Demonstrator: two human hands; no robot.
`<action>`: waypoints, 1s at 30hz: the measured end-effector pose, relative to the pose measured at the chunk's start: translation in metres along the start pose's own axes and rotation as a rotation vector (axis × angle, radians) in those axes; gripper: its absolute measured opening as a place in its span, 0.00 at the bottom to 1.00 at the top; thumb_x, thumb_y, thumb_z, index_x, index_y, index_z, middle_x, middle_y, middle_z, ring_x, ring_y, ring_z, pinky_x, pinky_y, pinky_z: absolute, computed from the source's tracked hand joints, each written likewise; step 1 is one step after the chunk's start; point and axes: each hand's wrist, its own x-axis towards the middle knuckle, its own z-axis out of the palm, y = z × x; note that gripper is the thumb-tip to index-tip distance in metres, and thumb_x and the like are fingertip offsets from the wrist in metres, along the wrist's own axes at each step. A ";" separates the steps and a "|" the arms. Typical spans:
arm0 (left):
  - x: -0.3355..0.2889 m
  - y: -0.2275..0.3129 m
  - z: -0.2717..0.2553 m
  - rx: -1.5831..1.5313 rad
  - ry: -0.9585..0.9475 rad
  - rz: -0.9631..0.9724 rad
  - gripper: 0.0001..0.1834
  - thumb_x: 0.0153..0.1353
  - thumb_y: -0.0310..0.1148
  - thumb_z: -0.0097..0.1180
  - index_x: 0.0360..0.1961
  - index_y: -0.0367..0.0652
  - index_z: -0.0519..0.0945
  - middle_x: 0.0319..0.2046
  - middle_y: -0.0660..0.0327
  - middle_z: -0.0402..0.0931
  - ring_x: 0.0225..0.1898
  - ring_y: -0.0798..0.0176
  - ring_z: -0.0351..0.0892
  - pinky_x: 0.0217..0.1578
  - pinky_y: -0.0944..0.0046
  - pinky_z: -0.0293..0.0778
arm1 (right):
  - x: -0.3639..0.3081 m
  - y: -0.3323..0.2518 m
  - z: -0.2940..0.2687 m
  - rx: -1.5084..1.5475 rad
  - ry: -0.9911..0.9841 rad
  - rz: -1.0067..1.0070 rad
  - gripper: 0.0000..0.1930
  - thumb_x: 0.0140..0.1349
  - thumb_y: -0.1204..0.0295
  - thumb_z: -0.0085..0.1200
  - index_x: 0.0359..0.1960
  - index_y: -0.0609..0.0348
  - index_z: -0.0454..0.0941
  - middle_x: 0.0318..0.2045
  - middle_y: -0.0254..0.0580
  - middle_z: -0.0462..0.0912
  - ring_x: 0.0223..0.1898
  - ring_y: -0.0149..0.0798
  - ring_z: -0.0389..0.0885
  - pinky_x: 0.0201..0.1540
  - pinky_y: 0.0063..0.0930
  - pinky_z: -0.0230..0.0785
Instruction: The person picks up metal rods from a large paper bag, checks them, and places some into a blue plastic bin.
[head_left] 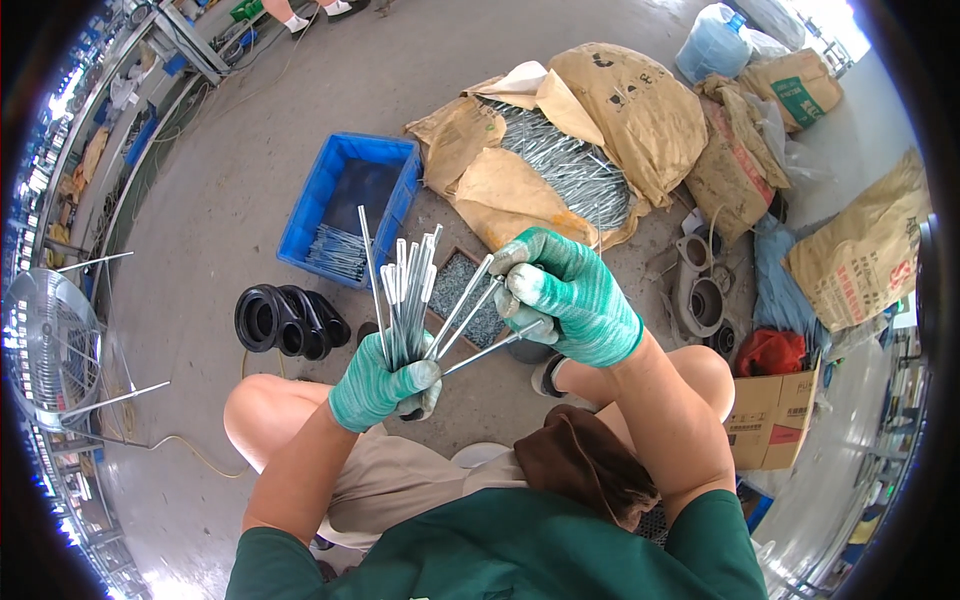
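Green-and-white gloves cover both your hands near the middle of the frame. Your left hand [385, 385] is curled round a bundle of metal rods [408, 310], too overlapped to count, most tips pointing up. Your right hand [575, 300] has its fingers bent in a pinch at the ends of rods slanting from that bundle; three slant that way, but you cannot tell whether all three are gripped.

Just beyond your hands, one shallow tray [468, 252] holds small metal pieces [457, 277], partly hidden by the rods. Up and left of it, one blue crate [300, 215] has more rods heaped in its lower end, its upper part bare. At upper centre, one torn-open brown sack [505, 190] shows a pile of rods, beyond counting.

Left of your left hand sit black ringed parts [290, 322], overlapping. Toward the right are two joined-looking grey rings [700, 290] and one cardboard box [775, 425] with a red bag [770, 352] at its top. One fan [50, 350] stands at far left.
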 end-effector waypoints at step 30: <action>0.001 -0.003 0.002 -0.037 -0.133 -0.119 0.21 0.59 0.47 0.67 0.38 0.40 0.76 0.22 0.59 0.80 0.20 0.69 0.78 0.16 0.74 0.66 | -0.002 -0.019 0.007 -0.056 0.050 0.083 0.12 0.67 0.68 0.57 0.45 0.64 0.77 0.25 0.34 0.74 0.18 0.22 0.64 0.18 0.15 0.53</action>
